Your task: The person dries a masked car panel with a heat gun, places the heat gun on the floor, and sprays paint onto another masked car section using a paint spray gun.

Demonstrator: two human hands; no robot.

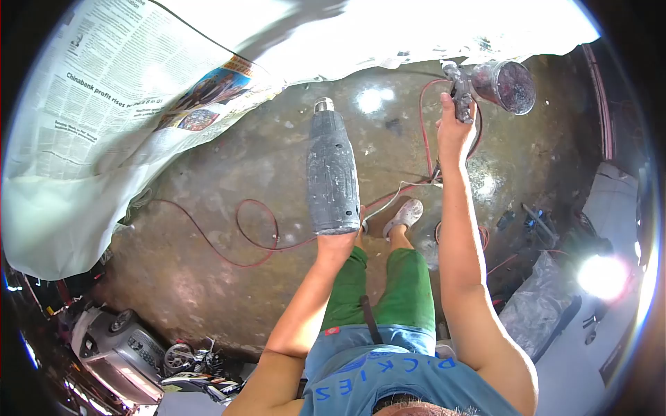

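My left hand (337,244) is closed around the handle of a grey heat gun (333,170); the tool's body hides the handle and most of the fingers. The metal nozzle (323,105) points away from me, toward the white covering. Farther out and to the right, my right hand (457,132) grips a paint-stained spray gun (458,90). A dark, smeared paint cup (512,87) is attached to its right side. Just beyond the spray gun is the lower edge of a large white sheet (388,41), which is very bright.
Newspaper (104,104) covers the surface at left. A red hose (260,203) loops across the stained floor (187,243) around my feet. Behind me at left are a grey car (125,353) and a motorcycle (201,364). A bright lamp (602,276) and clear plastic (534,298) lie at right.
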